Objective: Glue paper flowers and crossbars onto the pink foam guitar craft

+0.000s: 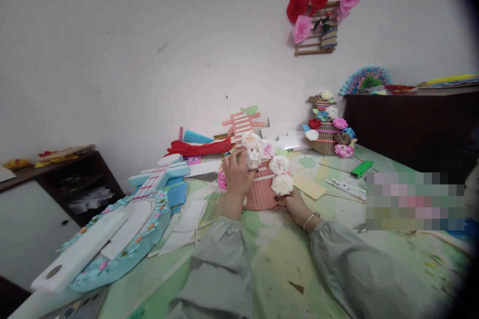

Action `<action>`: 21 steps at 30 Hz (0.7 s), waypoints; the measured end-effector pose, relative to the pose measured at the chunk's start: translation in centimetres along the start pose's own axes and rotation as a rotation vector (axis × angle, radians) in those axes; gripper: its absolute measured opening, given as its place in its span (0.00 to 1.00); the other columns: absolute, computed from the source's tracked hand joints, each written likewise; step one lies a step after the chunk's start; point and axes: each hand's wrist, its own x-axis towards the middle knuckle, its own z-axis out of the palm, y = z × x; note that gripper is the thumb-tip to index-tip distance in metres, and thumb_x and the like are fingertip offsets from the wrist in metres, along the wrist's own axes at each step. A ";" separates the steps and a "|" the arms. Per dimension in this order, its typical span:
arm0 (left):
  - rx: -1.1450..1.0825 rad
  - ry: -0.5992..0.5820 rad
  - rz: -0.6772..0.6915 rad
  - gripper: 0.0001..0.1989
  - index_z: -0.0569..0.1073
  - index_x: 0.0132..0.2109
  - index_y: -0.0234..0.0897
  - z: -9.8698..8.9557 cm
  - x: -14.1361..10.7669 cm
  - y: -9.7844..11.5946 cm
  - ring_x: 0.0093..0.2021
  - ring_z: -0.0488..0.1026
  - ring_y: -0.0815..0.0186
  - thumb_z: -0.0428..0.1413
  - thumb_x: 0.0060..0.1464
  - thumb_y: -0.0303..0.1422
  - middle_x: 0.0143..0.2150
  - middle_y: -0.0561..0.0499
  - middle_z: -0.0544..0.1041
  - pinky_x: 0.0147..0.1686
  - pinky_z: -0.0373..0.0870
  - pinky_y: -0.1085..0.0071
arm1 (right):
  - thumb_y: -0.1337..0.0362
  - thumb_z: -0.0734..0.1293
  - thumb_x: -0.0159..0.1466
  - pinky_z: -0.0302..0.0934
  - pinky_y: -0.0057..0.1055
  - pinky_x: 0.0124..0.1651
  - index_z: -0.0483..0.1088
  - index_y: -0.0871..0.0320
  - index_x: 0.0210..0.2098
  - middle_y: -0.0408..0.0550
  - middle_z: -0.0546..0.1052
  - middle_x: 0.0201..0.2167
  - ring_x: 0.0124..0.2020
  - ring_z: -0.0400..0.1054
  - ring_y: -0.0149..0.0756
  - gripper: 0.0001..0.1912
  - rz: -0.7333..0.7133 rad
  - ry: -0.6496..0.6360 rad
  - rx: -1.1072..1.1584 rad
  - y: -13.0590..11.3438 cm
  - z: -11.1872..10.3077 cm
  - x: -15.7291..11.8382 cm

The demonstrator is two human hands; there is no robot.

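Note:
A pink cardboard lute [258,195] with white strings stands tilted back on the table in front of me. White paper flowers [280,164] run down its front, and a bright pink flower [222,180] shows at its left edge. My left hand [238,175] lies over the lute's left side, its bent fingers closed on a white paper flower [253,158]; the fingertips are partly hidden. At the lower right edge of the lute, my right hand [295,204] is closed in a pinch, holding the rim beside the lowest white flower.
A light blue lute [157,239] with a long white object [80,251] across it lies at left. Behind are a red cloth-like roll [200,147] and a brown flowered lute [324,145]. A green box cutter-like object [361,169] and white pens [346,188] lie at right.

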 end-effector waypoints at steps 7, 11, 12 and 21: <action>-0.097 0.051 0.068 0.33 0.68 0.55 0.35 -0.2 0.1 -0.7 0.51 0.61 0.53 0.64 0.42 0.39 0.52 0.41 0.69 0.53 0.58 0.57 | 0.73 0.68 0.36 0.71 0.43 0.34 0.68 0.56 0.36 0.45 0.77 0.31 0.31 0.73 0.44 0.25 0.007 0.005 0.013 0.0 -0.1 0.1; -0.125 0.052 0.106 0.29 0.68 0.54 0.36 -0.4 0.3 -1.1 0.51 0.62 0.54 0.63 0.44 0.37 0.51 0.43 0.71 0.53 0.57 0.58 | 0.73 0.67 0.36 0.71 0.44 0.34 0.68 0.55 0.36 0.45 0.78 0.31 0.30 0.73 0.44 0.25 0.005 -0.006 0.013 0.1 -0.2 0.2; -0.121 0.051 0.105 0.28 0.69 0.54 0.36 -0.5 0.3 -1.1 0.51 0.63 0.53 0.62 0.45 0.37 0.51 0.43 0.72 0.53 0.57 0.58 | 0.73 0.68 0.37 0.71 0.44 0.34 0.68 0.55 0.37 0.45 0.78 0.31 0.30 0.73 0.44 0.25 0.005 -0.011 0.011 0.2 -0.2 0.2; -0.099 0.058 0.092 0.29 0.69 0.54 0.36 -0.5 0.3 -1.0 0.51 0.61 0.53 0.63 0.44 0.39 0.51 0.43 0.72 0.53 0.57 0.57 | 0.73 0.68 0.37 0.71 0.44 0.34 0.68 0.55 0.37 0.46 0.78 0.33 0.31 0.73 0.45 0.26 -0.007 -0.012 0.006 0.1 -0.2 0.1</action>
